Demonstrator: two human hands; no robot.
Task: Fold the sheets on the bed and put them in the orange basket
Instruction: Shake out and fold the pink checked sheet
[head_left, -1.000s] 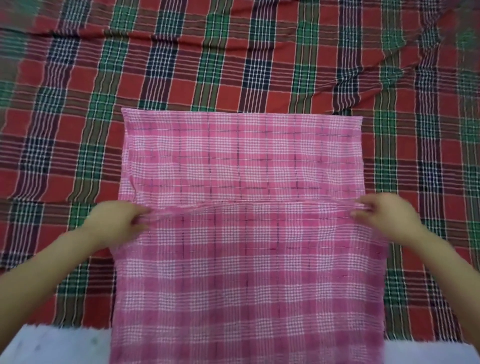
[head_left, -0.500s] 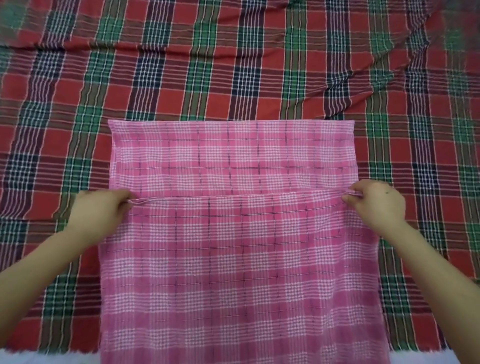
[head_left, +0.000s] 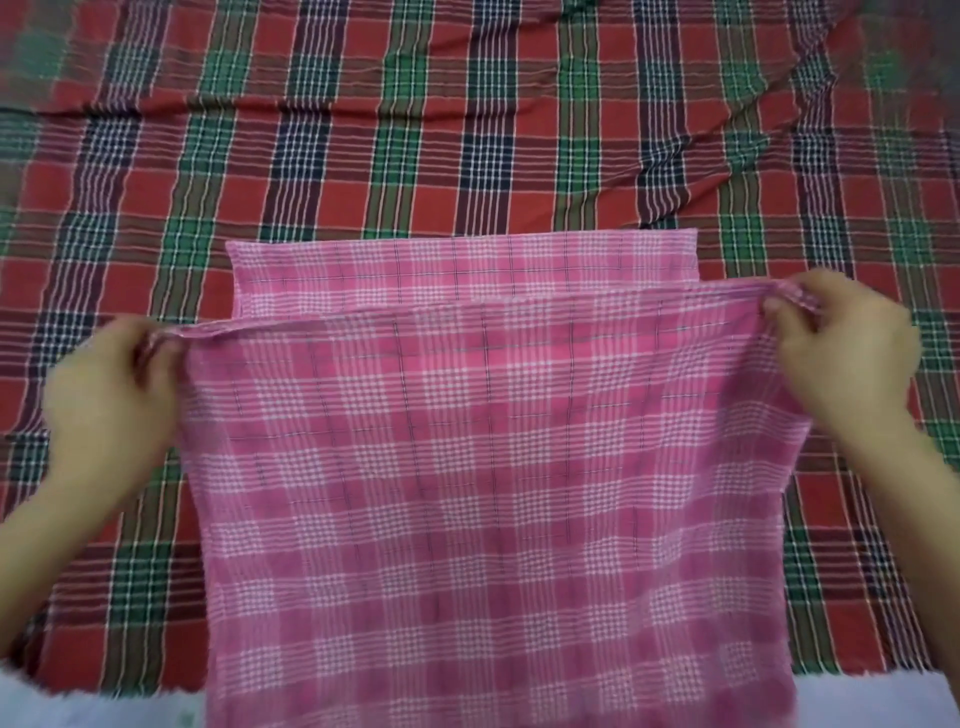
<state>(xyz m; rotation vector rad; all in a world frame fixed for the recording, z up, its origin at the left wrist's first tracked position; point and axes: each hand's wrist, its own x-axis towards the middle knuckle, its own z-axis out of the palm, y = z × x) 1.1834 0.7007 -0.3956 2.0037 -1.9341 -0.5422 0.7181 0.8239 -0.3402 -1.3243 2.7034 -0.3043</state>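
Note:
A pink checked sheet (head_left: 467, 467) lies folded in the middle of the bed, its near part hanging over the front edge. My left hand (head_left: 114, 395) pinches the left corner of its raised upper layer. My right hand (head_left: 836, 353) pinches the right corner, held a little higher. That layer's edge is stretched between both hands and lifted off the bed. Beyond it, a narrow strip of the same sheet lies flat. The orange basket is not in view.
A red, green and navy checked bedspread (head_left: 467, 130) covers the whole bed, with creases at the far right. A white fluffy strip (head_left: 78, 706) runs along the bottom of the frame on both sides of the pink sheet.
Both hands have carried the pinched edge away from me and upward. The flat strip of pink sheet beyond the edge has become narrower.

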